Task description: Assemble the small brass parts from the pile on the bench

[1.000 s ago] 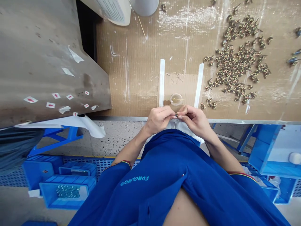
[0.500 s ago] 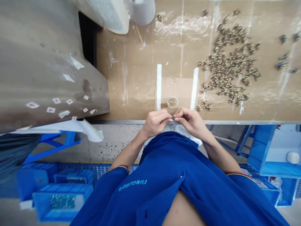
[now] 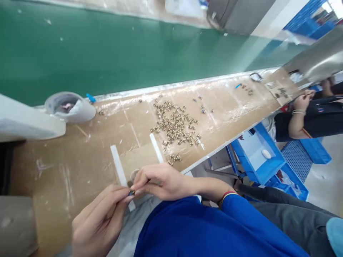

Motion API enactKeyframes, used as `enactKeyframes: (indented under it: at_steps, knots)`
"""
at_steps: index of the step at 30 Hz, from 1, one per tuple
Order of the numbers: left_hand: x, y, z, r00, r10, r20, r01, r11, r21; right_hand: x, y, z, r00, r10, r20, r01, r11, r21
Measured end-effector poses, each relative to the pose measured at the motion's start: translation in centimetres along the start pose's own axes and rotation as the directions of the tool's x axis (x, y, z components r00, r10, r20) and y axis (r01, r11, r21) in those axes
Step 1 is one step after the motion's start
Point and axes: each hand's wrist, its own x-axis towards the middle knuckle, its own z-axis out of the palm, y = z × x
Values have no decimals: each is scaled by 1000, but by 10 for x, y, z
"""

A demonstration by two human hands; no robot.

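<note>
My left hand (image 3: 100, 216) and my right hand (image 3: 162, 181) meet at the fingertips near the table's front edge. Both pinch one small, dark and brass-coloured metal piece (image 3: 131, 192); its exact kind is too small to make out. Just beyond the right fingers a small round clear dish (image 3: 134, 174) is partly hidden. It lies between two white tape strips, the left strip (image 3: 118, 165) and the right strip (image 3: 156, 147). Past the right hand, a loose pile of small brass-coloured metal parts (image 3: 174, 125) is spread over the table, with a small cluster (image 3: 174, 158) nearer to me.
A white tub (image 3: 70, 107) stands at the back left, beside a pale upright panel (image 3: 29, 119). A green surface (image 3: 128, 50) runs behind the brown table (image 3: 88, 160). Blue crates (image 3: 258, 153) stand below on the right. At far right, a co-worker's hand (image 3: 302, 101) is over the table.
The view has swung to the right and tilted up, bringing the green surface and a co-worker into sight. My hands still pinch the small metal piece together.
</note>
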Motion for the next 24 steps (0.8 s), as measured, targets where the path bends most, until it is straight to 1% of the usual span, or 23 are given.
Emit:
enactKeyframes:
  at_steps: [3, 5, 7, 9, 13, 14, 16, 18, 21, 24]
  knots:
    - [20, 0, -4, 994, 102, -30, -100, 992, 74, 13, -6, -13, 997, -69, 43, 70, 997, -22]
    - [32, 2, -5, 986, 167, -23, -164, 980, 113, 20, -10, -21, 994, -88, 68, 91, 995, -46]
    - [42, 4, -5, 979, 205, -8, -203, 971, 130, 24, -11, -25, 993, -96, 64, 101, 992, -76]
    - [46, 5, -4, 976, 214, 26, -216, 966, 139, 26, -11, -27, 994, -104, 40, 108, 990, -93]
    - [45, 1, 1, 983, 185, 8, -185, 977, 109, 26, -8, -26, 989, -143, -25, 141, 988, -70]
    - [46, 0, 2, 984, 181, 3, -180, 979, 95, 26, -7, -25, 989, -142, -40, 139, 988, -59]
    - [50, -1, 2, 983, 184, 26, -185, 980, 78, 28, -5, -26, 991, -110, -77, 109, 994, -20]
    - [60, -1, 1, 982, 186, 37, -189, 979, 79, 32, -3, -28, 990, -47, -129, 53, 997, 48]
    - [80, -1, -2, 988, 155, 10, -155, 984, 83, 43, -2, -35, 978, 38, -203, -9, 990, 142]
    - [96, -6, -1, 997, 79, 6, -80, 995, 52, 55, -2, -44, 962, 56, -267, -12, 986, 164]
